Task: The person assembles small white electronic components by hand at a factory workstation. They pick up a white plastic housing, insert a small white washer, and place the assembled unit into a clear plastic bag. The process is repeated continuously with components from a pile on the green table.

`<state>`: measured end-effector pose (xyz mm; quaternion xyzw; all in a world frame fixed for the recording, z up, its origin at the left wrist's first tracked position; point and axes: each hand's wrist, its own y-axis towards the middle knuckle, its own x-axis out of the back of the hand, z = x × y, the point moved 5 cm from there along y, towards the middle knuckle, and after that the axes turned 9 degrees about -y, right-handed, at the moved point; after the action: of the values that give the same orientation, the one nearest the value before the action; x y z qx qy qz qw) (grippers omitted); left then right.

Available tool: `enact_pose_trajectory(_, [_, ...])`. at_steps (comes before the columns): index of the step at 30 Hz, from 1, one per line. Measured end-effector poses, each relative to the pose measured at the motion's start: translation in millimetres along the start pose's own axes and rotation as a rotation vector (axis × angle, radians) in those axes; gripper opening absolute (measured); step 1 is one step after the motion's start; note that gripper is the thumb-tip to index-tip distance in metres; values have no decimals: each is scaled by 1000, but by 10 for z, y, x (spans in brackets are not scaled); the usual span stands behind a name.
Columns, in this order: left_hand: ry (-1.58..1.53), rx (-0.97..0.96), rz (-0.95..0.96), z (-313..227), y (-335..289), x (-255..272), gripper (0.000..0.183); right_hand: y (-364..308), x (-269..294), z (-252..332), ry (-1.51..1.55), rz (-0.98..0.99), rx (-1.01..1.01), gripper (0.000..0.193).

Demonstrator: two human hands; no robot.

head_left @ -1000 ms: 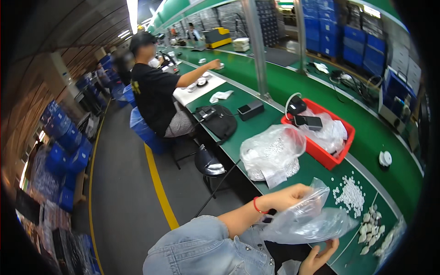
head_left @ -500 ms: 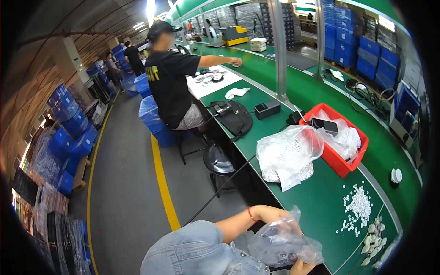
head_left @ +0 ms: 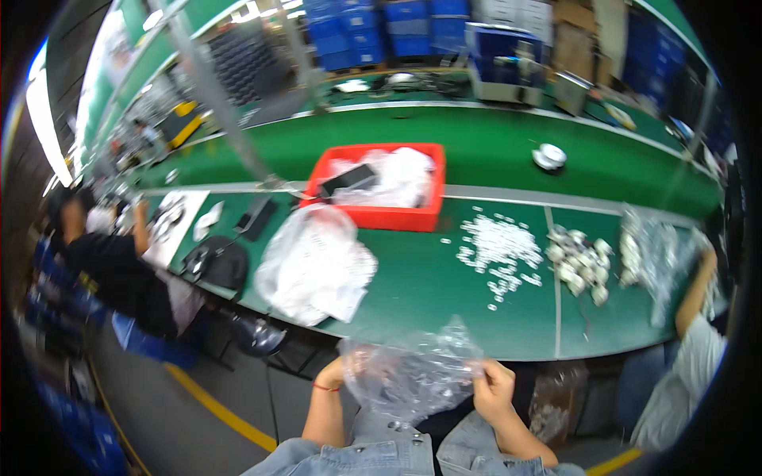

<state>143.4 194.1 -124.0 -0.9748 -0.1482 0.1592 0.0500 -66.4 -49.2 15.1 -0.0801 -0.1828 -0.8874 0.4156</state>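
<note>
Both of my hands grip a crumpled clear plastic bag [head_left: 413, 373] held just off the table's front edge. My left hand [head_left: 349, 369], partly behind the film, is closed on the bag's left side. On its right side, my right hand [head_left: 496, 389] pinches the film with thumb and fingers. The bag looks empty. Beyond it on the green table lies a scattered pile of small white ring-like parts [head_left: 500, 247]. Left of that pile rests a large clear bag filled with white parts [head_left: 305, 266], a paper lying on it.
A red bin [head_left: 397, 218] with plastic bags and a black device stands behind. Right of the pile lie off-white parts [head_left: 583, 262], beside a co-worker's arm [head_left: 697, 289] and clear bags [head_left: 663, 254]. Another person [head_left: 119, 266] sits at left. A white spool [head_left: 549, 156] rests on the green conveyor.
My view has swung right, from the aisle to facing the table. The bag remains in both hands and is now spread wider between them. A co-worker at right has come into view.
</note>
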Motion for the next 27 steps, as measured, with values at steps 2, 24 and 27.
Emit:
enact_pose_trajectory(2, [-354, 47, -5, 124, 29, 67, 36, 16, 37, 55, 30, -8, 16, 16])
enact_pose_trajectory(24, [-189, 441, -226, 886, 1091, -968, 51, -390, -121, -448, -117, 368, 139, 61])
enact_pose_trajectory(27, [-152, 447, -156, 861, 1162, -1070, 53, -469, -40, -556, -214, 350, 156, 63])
